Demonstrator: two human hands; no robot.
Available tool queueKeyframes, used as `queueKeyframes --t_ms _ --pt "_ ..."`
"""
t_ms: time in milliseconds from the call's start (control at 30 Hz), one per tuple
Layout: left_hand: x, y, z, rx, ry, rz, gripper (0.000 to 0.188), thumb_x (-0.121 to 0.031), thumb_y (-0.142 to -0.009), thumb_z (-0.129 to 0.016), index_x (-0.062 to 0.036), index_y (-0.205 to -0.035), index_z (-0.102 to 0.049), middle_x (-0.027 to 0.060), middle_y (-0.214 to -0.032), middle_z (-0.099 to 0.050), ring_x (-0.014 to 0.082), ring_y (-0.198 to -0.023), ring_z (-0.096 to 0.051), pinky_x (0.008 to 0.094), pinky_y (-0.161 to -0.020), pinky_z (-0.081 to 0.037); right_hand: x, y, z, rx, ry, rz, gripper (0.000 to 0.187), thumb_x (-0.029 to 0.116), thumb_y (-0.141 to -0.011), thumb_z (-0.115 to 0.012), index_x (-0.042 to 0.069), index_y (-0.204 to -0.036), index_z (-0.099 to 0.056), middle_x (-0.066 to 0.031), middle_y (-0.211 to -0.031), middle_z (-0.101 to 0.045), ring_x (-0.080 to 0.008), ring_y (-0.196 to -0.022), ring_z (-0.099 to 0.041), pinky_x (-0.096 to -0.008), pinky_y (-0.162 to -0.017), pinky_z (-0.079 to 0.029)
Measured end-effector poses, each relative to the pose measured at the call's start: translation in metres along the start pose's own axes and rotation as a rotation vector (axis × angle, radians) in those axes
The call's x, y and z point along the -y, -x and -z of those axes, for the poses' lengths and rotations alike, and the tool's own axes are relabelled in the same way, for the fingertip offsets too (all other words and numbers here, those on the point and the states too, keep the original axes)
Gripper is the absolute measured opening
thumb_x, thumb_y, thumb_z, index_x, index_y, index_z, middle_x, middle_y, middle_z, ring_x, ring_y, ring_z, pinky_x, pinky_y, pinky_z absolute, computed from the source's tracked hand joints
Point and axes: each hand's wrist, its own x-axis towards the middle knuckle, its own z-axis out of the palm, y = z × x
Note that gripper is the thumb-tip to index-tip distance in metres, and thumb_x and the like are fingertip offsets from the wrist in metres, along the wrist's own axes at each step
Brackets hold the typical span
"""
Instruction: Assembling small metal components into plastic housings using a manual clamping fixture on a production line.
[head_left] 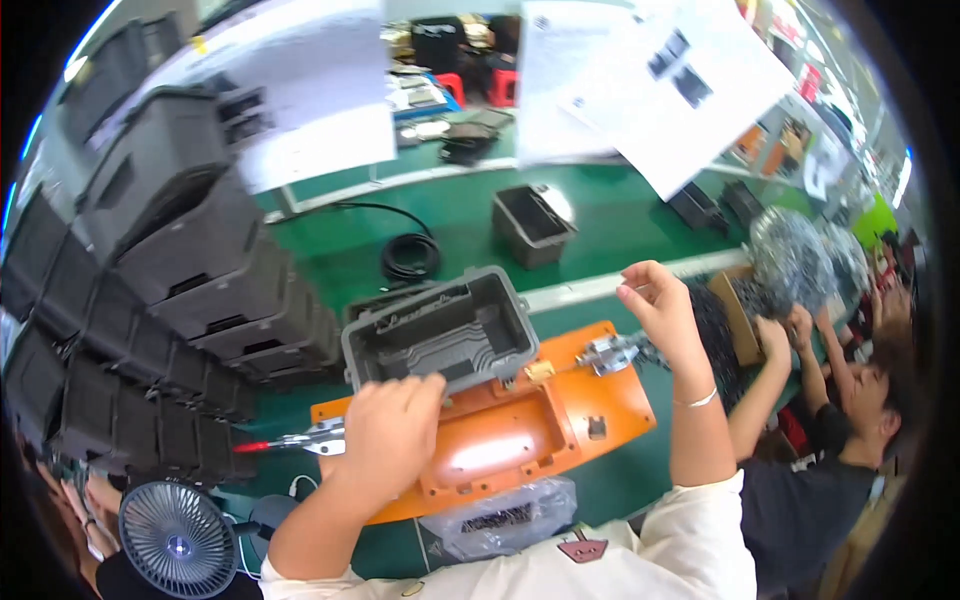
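The grey box point(480, 374) lies mid-frame, long side left to right, just above my nearer left hand point(390, 430), whose fingers curl by its lower rim; whether clamped, I can't tell. My right hand point(664, 308), raised right of centre, hides its grip too.

**Green surface point(455, 220) below hanging white sheets point(320, 110)**

A white rail point(450, 172) crosses toward the back, and a pale band point(570, 297) slants nearer. Through the gap between the sheets, two red stools point(503, 88) show in the room beyond. Bright strip lights point(75, 68) curve along the left rim; the far right background is blurred.
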Motion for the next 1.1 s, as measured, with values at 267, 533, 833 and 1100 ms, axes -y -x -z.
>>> queueKeyframes --t_ms 267,533,833,1100 --pt "-0.047 0.029 0.006 0.368 0.071 -0.159 0.031 -0.006 -0.069 -0.061 -0.0014 -0.1 -0.06 0.0064 -0.075 -0.056 0.0221 -0.066 -0.058 0.0333 -0.058 -0.043 -0.001 0.123 0.003 0.177 0.294 0.056 0.034 0.014 -0.067 -0.082 0.002 -0.094 -0.065 -0.0098 -0.081 -0.06 -0.0202 -0.068 -0.061 -0.0291 -0.061 -0.05" --pt "-0.057 0.024 0.011 0.402 0.064 -0.155 0.022 -0.005 -0.071 -0.061 -0.0038 -0.093 -0.058 0.007 -0.071 -0.055 0.0241 -0.065 -0.06 0.0354 -0.055 -0.047 -0.016 0.153 -0.029 0.202 0.321 0.238 0.019 0.007 -0.074 -0.071 0.003 -0.091 -0.065 -0.0116 -0.092 -0.057 -0.0289 -0.077 -0.06 -0.0346 -0.069 -0.051" --pt "-0.053 0.028 0.007 0.361 0.119 -0.155 0.019 -0.006 -0.07 -0.062 -0.0057 -0.089 -0.056 0.0065 -0.071 -0.053 0.0233 -0.064 -0.06 0.0338 -0.054 -0.046 0.002 0.14 -0.009 0.116 -0.442 -0.124 0.016 0.009 -0.098 -0.045 0.001 -0.1 -0.058 -0.0059 -0.086 -0.064 -0.011 -0.072 -0.061 -0.021 -0.058 -0.049" --pt "-0.058 0.03 0.004 0.367 0.04 -0.159 0.024 -0.004 -0.067 -0.061 -0.0053 -0.091 -0.056 0.0052 -0.072 -0.052 0.0216 -0.065 -0.058 0.033 -0.055 -0.043 0.013 0.129 -0.012 0.115 -0.684 -0.19 0.012 0.005 -0.096 -0.049 0.001 -0.103 -0.057 -0.0042 -0.079 -0.06 -0.0071 -0.068 -0.058 -0.0197 -0.059 -0.047"
